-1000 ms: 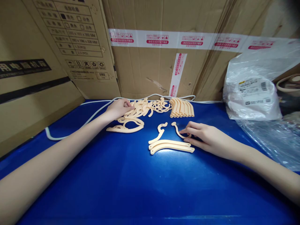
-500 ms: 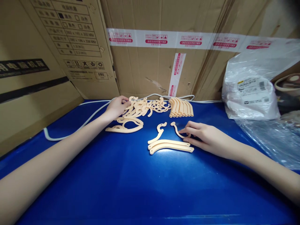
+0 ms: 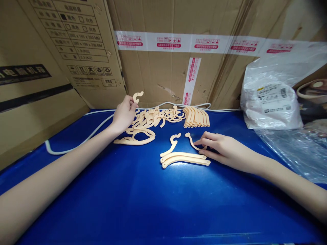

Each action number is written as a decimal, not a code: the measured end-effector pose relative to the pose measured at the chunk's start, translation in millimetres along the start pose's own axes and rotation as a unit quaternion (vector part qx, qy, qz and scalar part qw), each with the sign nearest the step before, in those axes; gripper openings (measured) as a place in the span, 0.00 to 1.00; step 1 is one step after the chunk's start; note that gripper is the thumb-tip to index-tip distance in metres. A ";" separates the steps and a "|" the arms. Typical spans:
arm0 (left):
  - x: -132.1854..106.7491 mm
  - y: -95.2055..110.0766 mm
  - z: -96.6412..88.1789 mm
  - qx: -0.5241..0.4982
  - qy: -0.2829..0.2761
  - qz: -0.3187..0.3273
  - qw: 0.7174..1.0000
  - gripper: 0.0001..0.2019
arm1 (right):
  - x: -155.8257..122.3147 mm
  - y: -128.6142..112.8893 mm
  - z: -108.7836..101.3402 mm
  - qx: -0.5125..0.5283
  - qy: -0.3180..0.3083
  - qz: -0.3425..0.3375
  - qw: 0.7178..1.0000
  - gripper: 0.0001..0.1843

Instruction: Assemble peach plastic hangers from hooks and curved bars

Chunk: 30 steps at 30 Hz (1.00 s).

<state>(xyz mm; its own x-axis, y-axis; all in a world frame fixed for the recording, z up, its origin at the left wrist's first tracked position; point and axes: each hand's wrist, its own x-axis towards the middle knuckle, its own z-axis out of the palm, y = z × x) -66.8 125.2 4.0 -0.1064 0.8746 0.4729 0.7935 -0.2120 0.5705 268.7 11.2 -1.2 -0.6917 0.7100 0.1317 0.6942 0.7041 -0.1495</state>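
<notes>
The left hand (image 3: 124, 114) pinches a pale hook (image 3: 135, 97) between thumb and fingers, raised near the back edge of the blue table (image 3: 122, 197), beside a loose pile (image 3: 150, 119); the right hand (image 3: 219, 146), half curled, touches a slender curved piece (image 3: 191, 141) nearer the table's middle, grip unclear; two long bars (image 3: 189, 159) lie just in front.

White glare sits on the blue table (image 3: 153, 204), against the near side of the two long bars (image 3: 185, 159); farther from them, light dims. Well left of the bars, the carton (image 3: 58, 73) shows soft print and wide-angle skew.
</notes>
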 end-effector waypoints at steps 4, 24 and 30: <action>-11.2 34.4 -5.0 -0.058 0.003 0.027 0.998 0.09 | -0.2 1.0 0.8 -0.004 0.007 -0.003 1.000 0.18; -97.9 85.6 15.8 -0.015 -0.323 0.128 0.938 0.05 | -0.1 0.0 -0.9 -0.017 0.000 -0.004 1.000 0.18; -99.1 82.8 17.2 0.013 -0.321 0.139 0.937 0.06 | 0.2 -0.2 -1.7 -0.016 -0.015 0.003 1.000 0.18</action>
<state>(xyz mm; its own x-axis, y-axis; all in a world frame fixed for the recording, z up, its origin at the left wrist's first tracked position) 19.7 28.5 -7.2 0.4827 0.8706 0.0949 0.7520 -0.4676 0.4646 268.7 11.3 0.6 -0.6923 0.7145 0.1009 0.7048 0.6995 -0.1178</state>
